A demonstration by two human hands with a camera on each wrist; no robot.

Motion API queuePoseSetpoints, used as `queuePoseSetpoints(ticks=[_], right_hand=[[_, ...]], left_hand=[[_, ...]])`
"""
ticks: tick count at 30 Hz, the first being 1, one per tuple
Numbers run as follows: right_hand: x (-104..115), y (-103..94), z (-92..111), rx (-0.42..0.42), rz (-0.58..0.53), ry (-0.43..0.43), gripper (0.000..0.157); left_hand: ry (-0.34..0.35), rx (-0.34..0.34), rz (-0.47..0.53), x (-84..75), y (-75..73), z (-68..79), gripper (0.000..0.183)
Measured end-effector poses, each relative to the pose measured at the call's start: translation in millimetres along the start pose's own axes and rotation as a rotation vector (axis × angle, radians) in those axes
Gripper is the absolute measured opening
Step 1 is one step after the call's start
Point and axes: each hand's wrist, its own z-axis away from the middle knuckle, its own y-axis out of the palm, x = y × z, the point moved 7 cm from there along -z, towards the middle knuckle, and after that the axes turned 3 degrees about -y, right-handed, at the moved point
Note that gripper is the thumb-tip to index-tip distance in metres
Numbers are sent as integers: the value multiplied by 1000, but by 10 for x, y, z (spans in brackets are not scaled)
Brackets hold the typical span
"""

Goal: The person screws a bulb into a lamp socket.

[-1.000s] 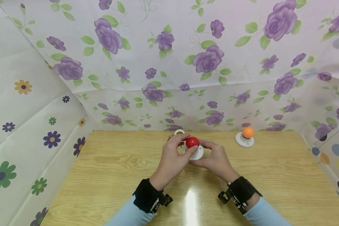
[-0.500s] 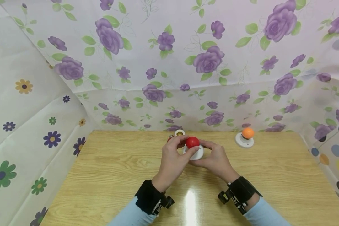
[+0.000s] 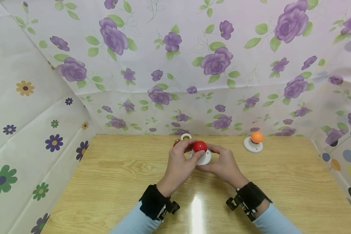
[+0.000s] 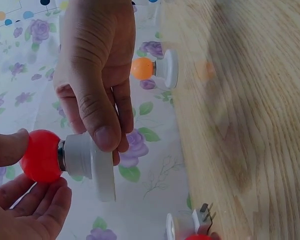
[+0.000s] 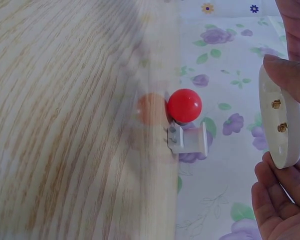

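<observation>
Above the table, my left hand (image 3: 178, 164) pinches a red light bulb (image 3: 200, 146) between thumb and fingers. My right hand (image 3: 223, 164) grips the rim of a round white lamp holder (image 3: 205, 158), thumb on one side and fingers on the other. In the left wrist view the bulb's metal base (image 4: 61, 155) sits at the mouth of the holder, with a short band of metal showing. How far it is screwed in I cannot tell. Brass terminals (image 5: 276, 104) show on the holder's underside in the right wrist view.
Behind my left hand, a second red bulb (image 5: 184, 105) lies beside a white plug-in socket (image 5: 190, 138) with prongs. An orange bulb (image 3: 256, 137) stands in another white holder (image 3: 253, 148) at the back right. Flowered cloth (image 3: 169, 107) hangs behind the wooden table (image 3: 120, 175).
Both hands keep their grips, with bulb and holder staying in nearly the same spot. Only my left wrist has shifted very slightly.
</observation>
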Motion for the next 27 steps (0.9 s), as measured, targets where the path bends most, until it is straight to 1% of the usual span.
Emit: queuePoseSetpoints(ticks=[9, 16, 19, 24, 27], right_hand=[[30, -15, -13, 4, 11, -17, 70], [31, -21, -6, -2, 11, -8, 70], [24, -21, -3, -5, 9, 5, 72], [24, -28, -6, -11, 6, 17, 73], [21, -31, -10, -9, 15, 17, 74]], left_hand=[[38, 51, 13, -28, 7, -28, 40], [58, 66, 26, -25, 4, -41, 39], [57, 44, 8, -20, -9, -42, 40], [40, -18, -37, -20, -33, -41, 46], [9, -31, -47, -12, -25, -42, 49]])
